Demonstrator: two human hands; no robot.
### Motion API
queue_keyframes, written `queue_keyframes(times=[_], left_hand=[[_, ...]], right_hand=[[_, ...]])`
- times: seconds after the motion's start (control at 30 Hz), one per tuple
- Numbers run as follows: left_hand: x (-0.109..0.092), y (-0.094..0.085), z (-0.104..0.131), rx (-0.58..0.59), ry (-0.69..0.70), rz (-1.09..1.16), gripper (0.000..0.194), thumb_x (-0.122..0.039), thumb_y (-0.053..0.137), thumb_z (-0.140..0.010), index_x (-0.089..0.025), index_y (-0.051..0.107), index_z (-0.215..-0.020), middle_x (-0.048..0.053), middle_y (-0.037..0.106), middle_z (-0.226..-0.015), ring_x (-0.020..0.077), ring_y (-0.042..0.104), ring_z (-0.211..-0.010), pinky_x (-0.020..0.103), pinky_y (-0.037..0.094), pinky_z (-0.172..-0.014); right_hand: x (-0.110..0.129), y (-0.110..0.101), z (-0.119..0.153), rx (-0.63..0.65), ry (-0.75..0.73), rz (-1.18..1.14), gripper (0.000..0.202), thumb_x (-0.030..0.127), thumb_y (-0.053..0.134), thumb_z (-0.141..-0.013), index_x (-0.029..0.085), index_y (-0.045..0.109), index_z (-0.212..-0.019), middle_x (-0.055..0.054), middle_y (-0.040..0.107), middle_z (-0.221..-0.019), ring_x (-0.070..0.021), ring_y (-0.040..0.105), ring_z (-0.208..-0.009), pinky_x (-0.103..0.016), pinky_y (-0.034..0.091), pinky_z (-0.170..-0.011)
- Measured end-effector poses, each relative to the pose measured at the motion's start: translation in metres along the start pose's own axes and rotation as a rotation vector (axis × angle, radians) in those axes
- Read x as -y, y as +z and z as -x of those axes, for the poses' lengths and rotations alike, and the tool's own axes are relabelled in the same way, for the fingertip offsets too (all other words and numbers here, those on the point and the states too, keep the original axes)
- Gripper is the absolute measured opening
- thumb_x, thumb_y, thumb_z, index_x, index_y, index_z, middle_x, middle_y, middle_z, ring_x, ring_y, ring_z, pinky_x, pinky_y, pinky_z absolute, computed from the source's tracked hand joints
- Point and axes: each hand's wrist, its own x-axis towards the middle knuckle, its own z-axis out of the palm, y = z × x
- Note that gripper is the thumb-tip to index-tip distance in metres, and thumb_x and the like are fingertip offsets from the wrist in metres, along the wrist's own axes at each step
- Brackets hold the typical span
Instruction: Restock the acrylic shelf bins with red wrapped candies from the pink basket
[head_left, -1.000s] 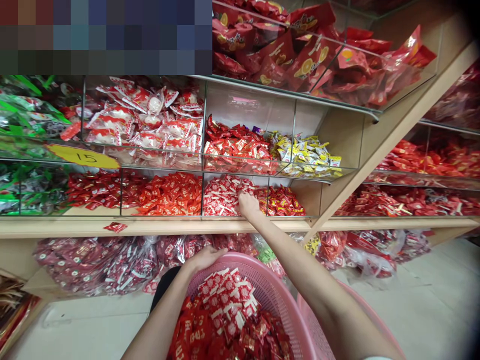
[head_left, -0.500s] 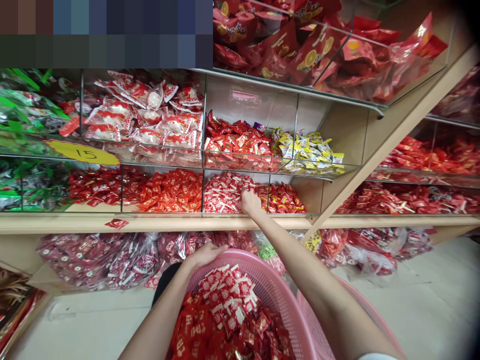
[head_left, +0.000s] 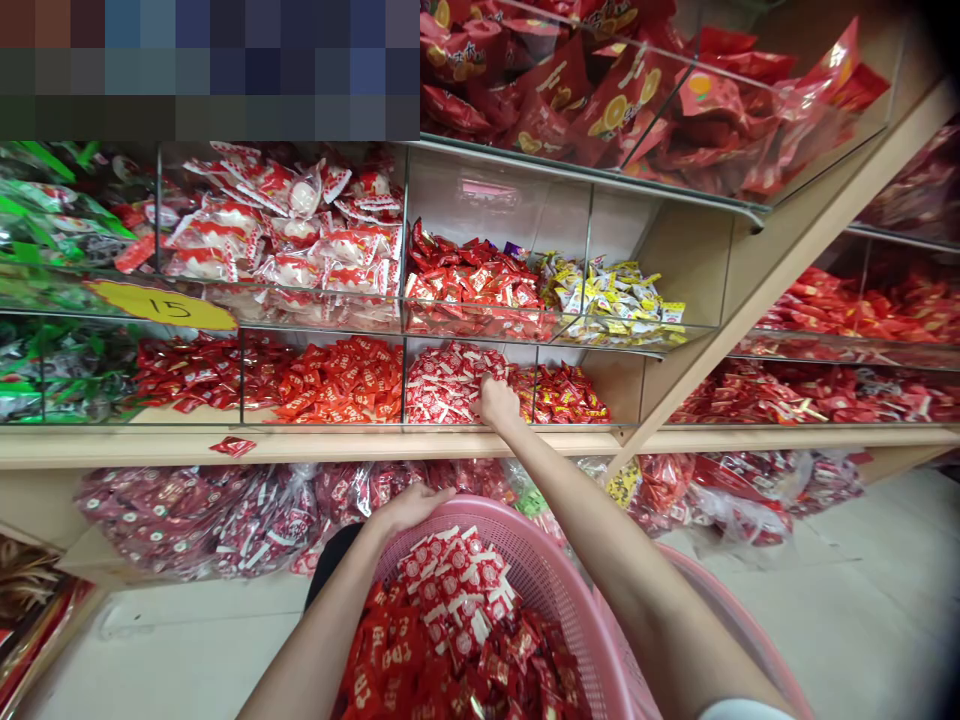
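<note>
My right hand [head_left: 498, 402] reaches over the front edge of a low shelf bin, curled against a heap of red-and-white wrapped candies [head_left: 447, 382]. Its fingertips are hidden, so whatever they hold cannot be made out. Close to my body, my left hand [head_left: 411, 507] grips the rim of a pink plastic basket [head_left: 559, 570]. Inside the basket lie red-and-white wrapped candies [head_left: 457, 580] at the far side, with orange-red candies [head_left: 394, 645] and dark red candies [head_left: 536, 660] nearer to me.
Glass dividers split the shelf into bins. Orange-red candies [head_left: 341, 382] fill the bin to the left, red-and-yellow candies [head_left: 566, 392] the one to the right. One loose candy [head_left: 232, 446] rests on the wooden ledge. Filled plastic bags [head_left: 172, 520] sit below; a second pink basket [head_left: 739, 610] stands at right.
The view has shifted very slightly. Both hands stay in nearly the same places, the right at the candy bin and the left on the basket rim.
</note>
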Motion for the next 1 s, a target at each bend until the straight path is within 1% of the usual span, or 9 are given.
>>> queue_keyframes(times=[0.17, 0.37, 0.47, 0.57, 0.67, 0.77, 0.83, 0.93, 1.0], left_hand=[[-0.003, -0.001, 0.003, -0.007, 0.008, -0.009, 0.058, -0.073, 0.049, -0.054, -0.015, 0.048, -0.05, -0.005, 0.034, -0.041, 0.007, 0.027, -0.04, 0.024, 0.017, -0.043], [0.0, -0.001, 0.0, -0.018, -0.007, -0.003, 0.058, -0.073, 0.049, -0.053, -0.015, 0.049, -0.051, -0.005, 0.038, -0.041, 0.0084, 0.03, -0.041, 0.024, 0.019, -0.044], [-0.002, -0.001, 0.001, -0.017, -0.001, -0.005, 0.058, -0.073, 0.049, -0.053, -0.015, 0.049, -0.049, -0.005, 0.037, -0.041, 0.0084, 0.03, -0.041, 0.024, 0.019, -0.045], [-0.008, -0.001, 0.005, -0.005, -0.007, -0.033, 0.058, -0.073, 0.049, -0.054, -0.016, 0.046, -0.046, -0.006, 0.032, -0.039, 0.0075, 0.026, -0.04, 0.024, 0.018, -0.044], [-0.011, -0.001, 0.008, 0.008, 0.006, -0.04, 0.058, -0.074, 0.046, -0.057, -0.016, 0.047, -0.048, -0.006, 0.031, -0.04, 0.0073, 0.025, -0.04, 0.024, 0.017, -0.044], [-0.01, -0.001, 0.008, 0.007, 0.021, -0.026, 0.058, -0.073, 0.044, -0.059, -0.016, 0.049, -0.052, -0.005, 0.035, -0.043, 0.0078, 0.026, -0.042, 0.024, 0.018, -0.045], [-0.009, 0.0, 0.008, -0.017, 0.019, -0.036, 0.057, -0.073, 0.044, -0.059, -0.016, 0.046, -0.051, -0.006, 0.032, -0.043, 0.0075, 0.024, -0.042, 0.024, 0.017, -0.046], [-0.012, 0.001, 0.009, -0.029, 0.02, -0.057, 0.057, -0.073, 0.045, -0.058, -0.017, 0.041, -0.049, -0.007, 0.026, -0.043, 0.0072, 0.023, -0.043, 0.024, 0.016, -0.046], [-0.015, 0.002, 0.011, -0.024, 0.018, -0.06, 0.056, -0.073, 0.044, -0.059, -0.018, 0.04, -0.048, -0.007, 0.025, -0.044, 0.0072, 0.023, -0.043, 0.024, 0.015, -0.046]], right_hand=[[0.0, -0.001, 0.001, -0.004, -0.004, -0.008, 0.033, 0.021, 0.052, -0.073, 0.015, 0.048, -0.105, -0.013, 0.059, -0.098, -0.0232, 0.056, -0.095, -0.031, 0.042, -0.073], [-0.009, -0.007, 0.004, 0.005, -0.014, -0.08, 0.032, 0.031, 0.057, -0.068, 0.017, 0.051, -0.096, -0.01, 0.059, -0.094, -0.0219, 0.057, -0.087, -0.028, 0.041, -0.065], [-0.017, -0.017, 0.006, 0.0, -0.073, -0.168, 0.029, 0.033, 0.058, -0.066, 0.019, 0.051, -0.09, -0.005, 0.06, -0.089, -0.0178, 0.056, -0.08, -0.024, 0.038, -0.061], [-0.023, -0.032, 0.017, -0.049, -0.189, -0.257, 0.025, 0.03, 0.055, -0.067, 0.019, 0.049, -0.088, -0.001, 0.059, -0.08, -0.0138, 0.053, -0.072, -0.022, 0.035, -0.06], [-0.029, -0.042, 0.047, -0.082, -0.402, -0.367, 0.022, 0.027, 0.05, -0.071, 0.018, 0.047, -0.09, 0.002, 0.056, -0.076, -0.0105, 0.049, -0.065, -0.02, 0.034, -0.059], [-0.035, -0.035, 0.096, -0.022, -0.635, -0.406, 0.015, 0.023, 0.048, -0.073, 0.018, 0.045, -0.087, 0.001, 0.054, -0.08, -0.0105, 0.047, -0.07, -0.021, 0.035, -0.062], [-0.041, -0.019, 0.131, 0.102, -0.749, -0.325, 0.013, 0.018, 0.05, -0.072, 0.018, 0.045, -0.085, 0.0, 0.053, -0.08, -0.0122, 0.047, -0.073, -0.023, 0.036, -0.065], [-0.051, 0.015, 0.176, 0.278, -0.864, -0.131, 0.018, 0.01, 0.05, -0.07, 0.018, 0.045, -0.085, -0.002, 0.053, -0.079, -0.0147, 0.047, -0.075, -0.026, 0.037, -0.067], [-0.057, 0.036, 0.194, 0.325, -0.91, -0.029, 0.02, 0.008, 0.049, -0.069, 0.017, 0.046, -0.086, -0.003, 0.055, -0.078, -0.0161, 0.048, -0.077, -0.027, 0.038, -0.069]])
